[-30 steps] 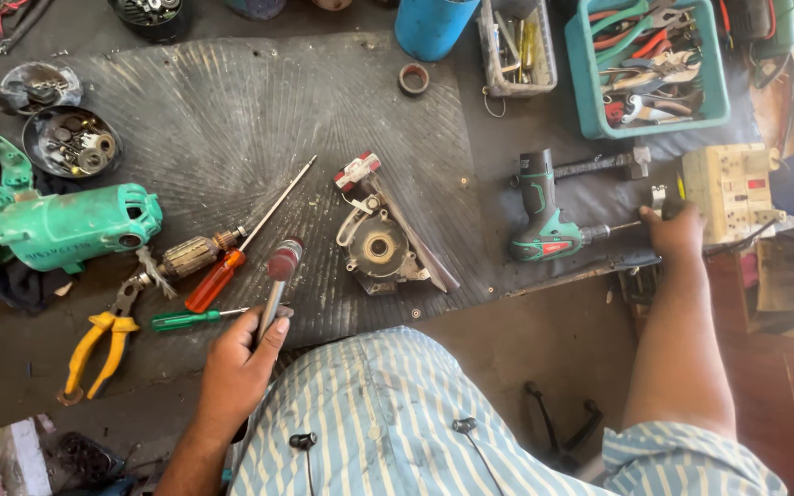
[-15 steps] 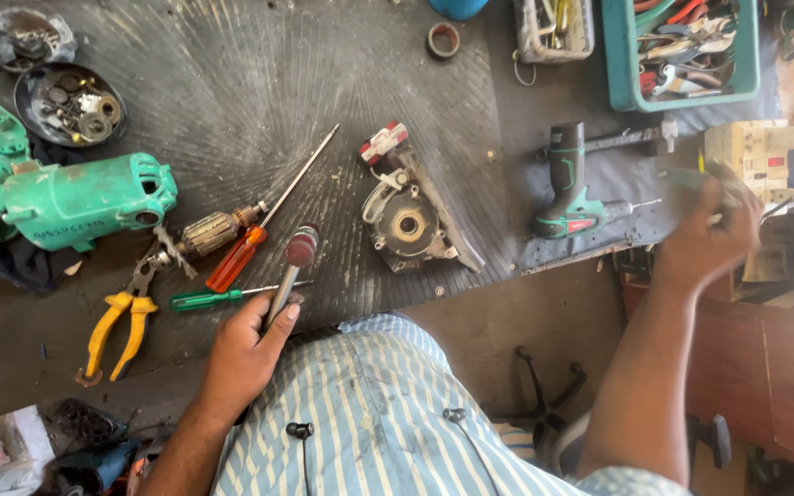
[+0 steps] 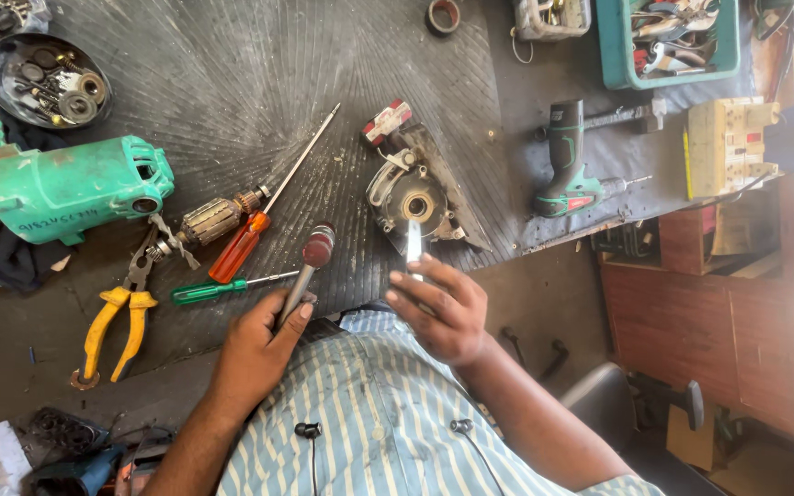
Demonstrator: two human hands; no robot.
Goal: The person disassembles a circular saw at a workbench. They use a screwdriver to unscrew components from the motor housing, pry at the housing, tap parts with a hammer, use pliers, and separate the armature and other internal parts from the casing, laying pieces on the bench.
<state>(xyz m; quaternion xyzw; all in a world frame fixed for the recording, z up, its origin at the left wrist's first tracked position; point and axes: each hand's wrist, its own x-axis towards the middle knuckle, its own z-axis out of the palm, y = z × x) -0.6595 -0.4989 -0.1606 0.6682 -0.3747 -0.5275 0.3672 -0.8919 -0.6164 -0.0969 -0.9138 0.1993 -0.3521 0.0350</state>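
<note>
My left hand (image 3: 259, 344) grips the metal handle of a small hammer (image 3: 312, 257) whose dark red head points up over the black mat. My right hand (image 3: 438, 308) holds a thin pale metal tool (image 3: 414, 243), its tip just below a grey gear housing (image 3: 413, 197) with a round bearing in the middle. Left of the hammer lie a green-handled screwdriver (image 3: 218, 289), an orange-handled screwdriver (image 3: 264, 216) and a motor armature (image 3: 213, 220).
A green motor casing (image 3: 75, 188) and yellow-handled pliers (image 3: 117, 317) lie at the left. A dark bowl of small parts (image 3: 43, 78) sits top left. A green cordless drill (image 3: 567, 165), a teal tool tray (image 3: 668, 41) and a cream box (image 3: 728, 147) are at the right.
My right hand has come back from the cream box at the far right to the table's front edge, now holding a thin metal tool by the gear housing. The left hand stays on the hammer.
</note>
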